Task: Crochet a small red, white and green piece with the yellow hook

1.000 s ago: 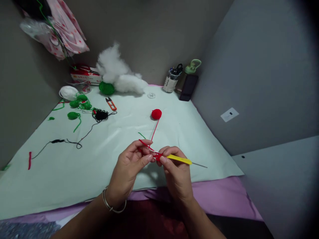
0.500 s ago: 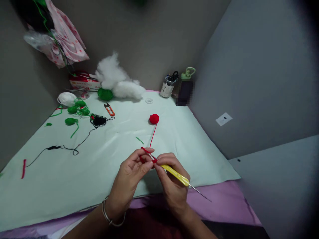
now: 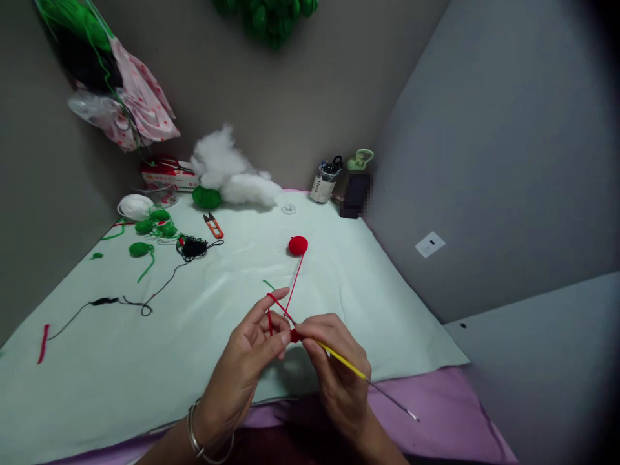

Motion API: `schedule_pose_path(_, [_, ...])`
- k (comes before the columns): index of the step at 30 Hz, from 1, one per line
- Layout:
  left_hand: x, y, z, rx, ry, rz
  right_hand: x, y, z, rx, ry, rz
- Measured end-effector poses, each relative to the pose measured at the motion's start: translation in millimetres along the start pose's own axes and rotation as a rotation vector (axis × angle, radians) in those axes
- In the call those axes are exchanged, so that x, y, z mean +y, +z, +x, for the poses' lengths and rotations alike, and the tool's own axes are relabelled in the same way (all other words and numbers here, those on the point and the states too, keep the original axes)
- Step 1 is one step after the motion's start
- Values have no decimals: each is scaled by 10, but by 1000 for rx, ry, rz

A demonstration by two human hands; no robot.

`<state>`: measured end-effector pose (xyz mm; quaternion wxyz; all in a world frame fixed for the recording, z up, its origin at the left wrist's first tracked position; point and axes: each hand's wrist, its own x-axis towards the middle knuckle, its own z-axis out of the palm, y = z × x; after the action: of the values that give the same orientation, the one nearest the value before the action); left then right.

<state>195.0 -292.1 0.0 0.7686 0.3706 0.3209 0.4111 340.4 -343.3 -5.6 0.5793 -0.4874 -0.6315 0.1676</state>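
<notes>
Red yarn is worked at the desk's near edge.
Left hand pinches the stitch; right hand pinches the crochet hook; strand tension is best kept even.

Clutter lying along the far left of the table

White stuffing is sitting far back; orange snips are lying nearer — green yarn bits are resting further left.

Above the near tabletop, the right hand grips a yellow crochet hook while the left hand pinches red yarn running to a far red ball.
</notes>
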Motion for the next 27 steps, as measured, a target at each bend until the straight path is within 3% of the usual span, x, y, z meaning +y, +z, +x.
schedule_pose_path(8, [144, 42, -166, 3, 82, 76, -165, -90, -49, -93, 143, 221])
schedule_pose_path(15, [208, 5, -142, -61, -52, -27, -220, -68, 67, -98, 261, 345])
schedule_pose_path(22, [184, -53, -115, -110, -56, -16, -181, 35, 66, -64, 311, 429])
schedule_pose_path(24, [193, -85, -118, -86, -81, -40, -170, -23, 112, -170, 292, 413])
schedule_pose_path(27, [237, -154, -75, -12, -86, -83, -21, -216, 398, -472, 196, 265])
